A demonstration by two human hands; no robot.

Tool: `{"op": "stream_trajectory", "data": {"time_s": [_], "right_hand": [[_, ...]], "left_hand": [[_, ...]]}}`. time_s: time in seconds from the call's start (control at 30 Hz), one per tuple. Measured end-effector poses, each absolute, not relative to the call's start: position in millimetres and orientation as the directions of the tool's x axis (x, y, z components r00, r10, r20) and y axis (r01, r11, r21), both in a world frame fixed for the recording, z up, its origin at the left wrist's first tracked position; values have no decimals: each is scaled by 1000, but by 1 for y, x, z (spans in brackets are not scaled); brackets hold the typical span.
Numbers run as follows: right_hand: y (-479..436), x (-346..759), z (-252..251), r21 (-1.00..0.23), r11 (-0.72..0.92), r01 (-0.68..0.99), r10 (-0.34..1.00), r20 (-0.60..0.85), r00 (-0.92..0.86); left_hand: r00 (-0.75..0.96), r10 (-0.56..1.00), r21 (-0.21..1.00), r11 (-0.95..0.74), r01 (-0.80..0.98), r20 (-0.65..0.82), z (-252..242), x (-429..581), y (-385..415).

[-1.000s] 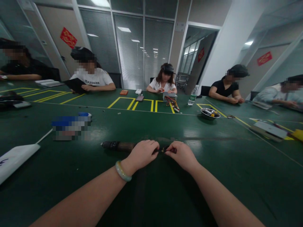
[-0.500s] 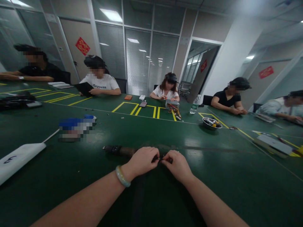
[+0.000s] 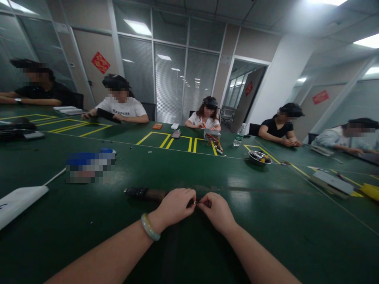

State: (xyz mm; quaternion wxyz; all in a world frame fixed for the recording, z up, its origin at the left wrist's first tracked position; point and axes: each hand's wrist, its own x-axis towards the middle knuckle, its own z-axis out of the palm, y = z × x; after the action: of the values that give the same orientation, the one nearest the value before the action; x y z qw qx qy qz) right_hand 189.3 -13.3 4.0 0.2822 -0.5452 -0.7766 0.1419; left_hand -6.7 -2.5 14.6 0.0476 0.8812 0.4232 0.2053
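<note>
My left hand [image 3: 174, 207] and my right hand [image 3: 215, 211] meet at the middle of the green table, fingertips pinching a thin dark piece with a small brass tip [image 3: 194, 202]. That piece seems to run from a dark cylindrical tool [image 3: 145, 193], black at its far end and brown nearer my left hand. Part of the tool is hidden behind that hand. A pale green bangle [image 3: 150, 228] circles my left wrist. The exact kind of tool is hard to tell.
The green table [image 3: 281, 221] has yellow tape markings. A white pad [image 3: 20, 205] lies at left, near a pixelated object [image 3: 90, 167]. A steel bowl [image 3: 259, 157], a water bottle [image 3: 239, 135] and a wired metal box [image 3: 212, 135] stand ahead. Several seated co-workers line the table.
The view has tilted upward, so the table items sit higher in the frame. My hands have drawn slightly closer together, and the brass tip now shows between my fingertips.
</note>
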Motion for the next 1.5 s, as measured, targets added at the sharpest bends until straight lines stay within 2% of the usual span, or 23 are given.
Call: {"op": "stream_trajectory", "data": {"time_s": [0.3,0.63,1.0,1.5], "right_hand": [[-12,193,-1,-609,316,727,948,239,-212],[-12,193,-1,-593,365,718,930,275,-245],[-13,192,1,-510,436,742,893,346,-287],[-4,193,-1,-300,572,763,788,457,-412]], "left_hand": [[548,780,296,-623,724,303,12,-8,-2],[543,777,330,-628,705,319,7,-8,2],[570,763,339,-647,683,306,6,-8,5],[536,801,336,-598,727,267,9,-6,5]]}}
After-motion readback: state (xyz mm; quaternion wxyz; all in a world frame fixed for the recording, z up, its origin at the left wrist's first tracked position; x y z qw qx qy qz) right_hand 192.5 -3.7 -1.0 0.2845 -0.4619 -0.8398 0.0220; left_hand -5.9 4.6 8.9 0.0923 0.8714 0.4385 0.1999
